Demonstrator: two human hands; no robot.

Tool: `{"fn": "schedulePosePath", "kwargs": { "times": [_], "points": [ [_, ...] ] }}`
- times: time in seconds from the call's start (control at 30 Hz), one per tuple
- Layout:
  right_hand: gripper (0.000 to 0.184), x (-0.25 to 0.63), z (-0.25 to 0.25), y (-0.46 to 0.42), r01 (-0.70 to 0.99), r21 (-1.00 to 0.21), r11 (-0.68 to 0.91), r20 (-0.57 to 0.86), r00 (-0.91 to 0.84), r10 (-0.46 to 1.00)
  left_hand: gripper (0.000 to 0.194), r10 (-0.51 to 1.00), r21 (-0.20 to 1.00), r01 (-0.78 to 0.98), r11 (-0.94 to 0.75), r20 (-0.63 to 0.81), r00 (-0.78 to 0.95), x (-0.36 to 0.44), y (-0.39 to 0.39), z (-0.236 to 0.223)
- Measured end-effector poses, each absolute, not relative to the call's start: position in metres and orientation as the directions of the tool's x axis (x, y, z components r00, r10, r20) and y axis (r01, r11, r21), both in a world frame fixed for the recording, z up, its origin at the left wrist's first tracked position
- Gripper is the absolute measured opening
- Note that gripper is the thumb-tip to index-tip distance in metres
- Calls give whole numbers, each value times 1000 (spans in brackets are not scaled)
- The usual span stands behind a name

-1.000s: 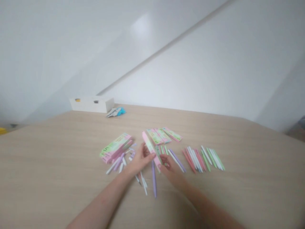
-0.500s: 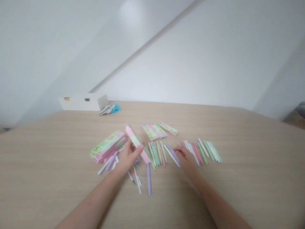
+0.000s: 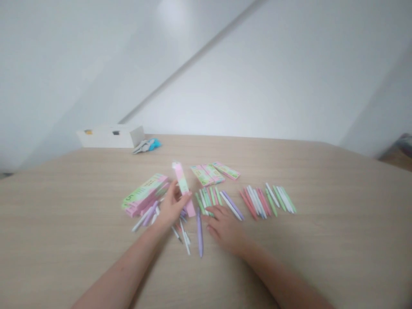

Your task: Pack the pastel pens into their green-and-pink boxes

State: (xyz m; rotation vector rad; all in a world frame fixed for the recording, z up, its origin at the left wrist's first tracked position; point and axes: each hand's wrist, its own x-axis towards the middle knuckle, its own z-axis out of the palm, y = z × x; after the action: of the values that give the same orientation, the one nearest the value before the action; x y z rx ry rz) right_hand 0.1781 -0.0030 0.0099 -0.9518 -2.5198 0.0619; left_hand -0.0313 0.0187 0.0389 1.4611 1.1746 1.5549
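A narrow pink and green box (image 3: 182,182) is held between the thumb and fingers of my left hand (image 3: 170,208), tilted with its far end raised. My right hand (image 3: 223,227) lies palm down over the near ends of a row of green, pink and white pens (image 3: 210,195), its fingers apart and nothing seen in them. Just left of its fingertips lies a single purple pen (image 3: 200,240). Beyond the hand, a purple pen (image 3: 233,205) and a white pen lie side by side. Loose white and purple pens (image 3: 185,238) lie partly hidden under my left hand.
Stacked pink and green boxes (image 3: 144,193) stand at the left, and several more boxes (image 3: 207,174) lie flat behind the pens. Further right are grouped pens (image 3: 257,201). At the back left are a white box (image 3: 106,139) and grey-blue gloves (image 3: 147,146).
My right hand has moved left, from beside the purple and white pair to the row of pens. The box in my left hand has turned more upright and shifted slightly left.
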Motion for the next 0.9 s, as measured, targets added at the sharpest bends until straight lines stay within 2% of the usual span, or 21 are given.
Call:
{"fn": "schedulePosePath", "kwargs": {
  "times": [0.23,0.43,0.67,0.9],
  "points": [
    [32,176,7,-2,636,-103,765,376,-687,622,46,919,924,95,-370,379,-111,-31,19,40],
    [18,178,9,-2,659,-26,752,369,-693,620,54,921,923,79,-376,381,-78,-32,20,39],
    [13,180,6,0,710,58,702,340,-675,655,61,922,923,60,-380,383,-48,-34,22,35],
    [7,175,8,-3,806,37,590,306,-572,761,61,919,918,56,-392,394,-31,-35,24,30]
  ]
}}
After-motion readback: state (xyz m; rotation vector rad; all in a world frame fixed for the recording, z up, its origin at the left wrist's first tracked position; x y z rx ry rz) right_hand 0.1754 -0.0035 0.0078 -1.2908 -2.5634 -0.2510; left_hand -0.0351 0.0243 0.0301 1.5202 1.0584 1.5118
